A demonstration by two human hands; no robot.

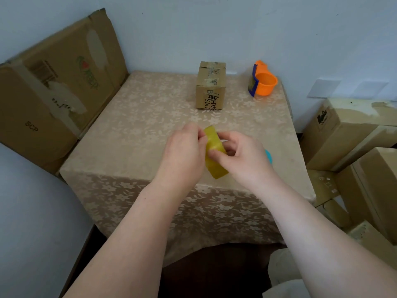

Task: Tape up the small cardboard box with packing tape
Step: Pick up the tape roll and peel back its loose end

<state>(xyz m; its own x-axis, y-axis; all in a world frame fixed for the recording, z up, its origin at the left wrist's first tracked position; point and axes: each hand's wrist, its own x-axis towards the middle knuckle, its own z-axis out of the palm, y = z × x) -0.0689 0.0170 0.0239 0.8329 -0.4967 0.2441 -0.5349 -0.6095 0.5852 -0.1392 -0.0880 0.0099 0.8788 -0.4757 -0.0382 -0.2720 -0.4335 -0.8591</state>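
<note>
I hold the tape roll (214, 155) above the table (133, 134) in both hands: my right hand (242, 155) grips its side, and my left hand (182, 149) pinches its upper edge. The small cardboard box (210, 86) stands well apart, near the far edge. Risk: the tape end may split or re-stick if I peel it unevenly.

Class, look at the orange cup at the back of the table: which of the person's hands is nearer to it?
The right hand. It is in front of the orange cup, slightly to its left. The left hand is further left; both grip the tape roll.
</note>
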